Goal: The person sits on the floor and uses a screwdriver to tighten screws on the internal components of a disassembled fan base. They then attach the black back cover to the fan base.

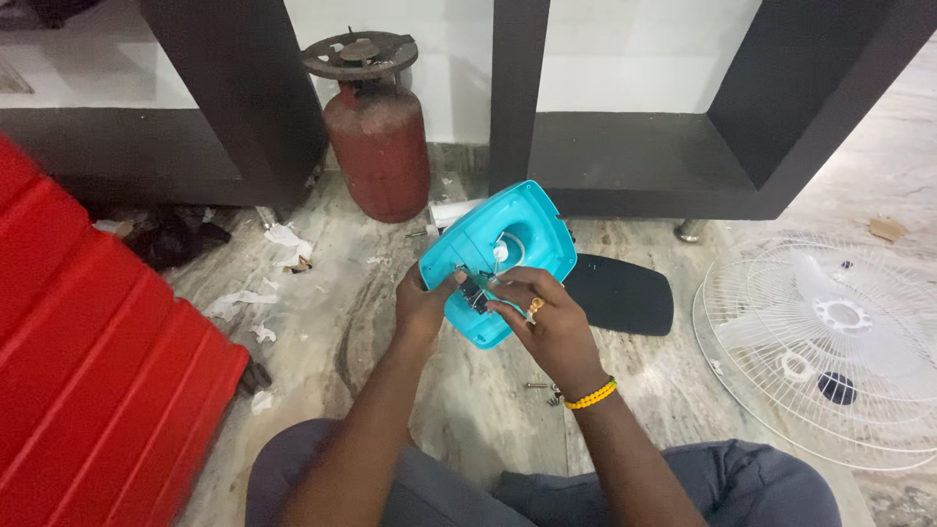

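Two hands (488,312) holding turquoise fan base (500,256), tilted up-right

The grey streaky marble floor (332,312) has bits of torn white paper (283,239) on it. Dark wooden shelves (644,156) stand against, I think, a white wall (429,29).

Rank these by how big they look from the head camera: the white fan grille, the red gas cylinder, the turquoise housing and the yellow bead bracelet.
1. White fan grille, though cut off at the frame edge.
2. Red gas cylinder.
3. Turquoise housing, close to the cylinder in apparent size and held nearer the camera, so their order is unsure.
4. Yellow bead bracelet, clearly smallest.
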